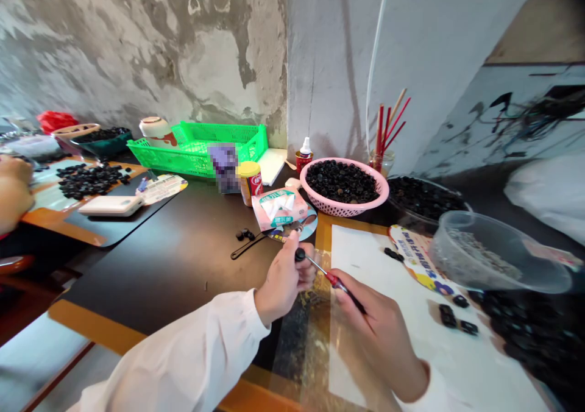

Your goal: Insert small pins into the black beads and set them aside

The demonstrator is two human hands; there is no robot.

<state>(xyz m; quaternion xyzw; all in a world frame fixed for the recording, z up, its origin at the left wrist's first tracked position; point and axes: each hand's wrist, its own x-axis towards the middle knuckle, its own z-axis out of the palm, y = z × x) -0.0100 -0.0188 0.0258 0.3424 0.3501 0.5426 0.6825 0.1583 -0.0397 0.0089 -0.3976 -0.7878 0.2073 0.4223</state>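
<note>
My left hand (284, 278) is closed around a small black part (300, 254), pinched at the fingertips above the table. My right hand (381, 333) grips a thin red-handled tool (336, 282) whose metal tip touches that black part. Both sleeves are white. A white sheet (365, 259) lies under and to the right of my hands, with a few small black parts (452, 314) resting on it.
A pink basket (345, 208) of black parts sits behind my hands, with clear bowls (498, 259) to the right. A tissue pack (280, 208), yellow-lidded can (251, 181), green crate (201, 144) and a jar of red sticks (386, 131) stand farther back. Another person's hand (13, 189) is at far left.
</note>
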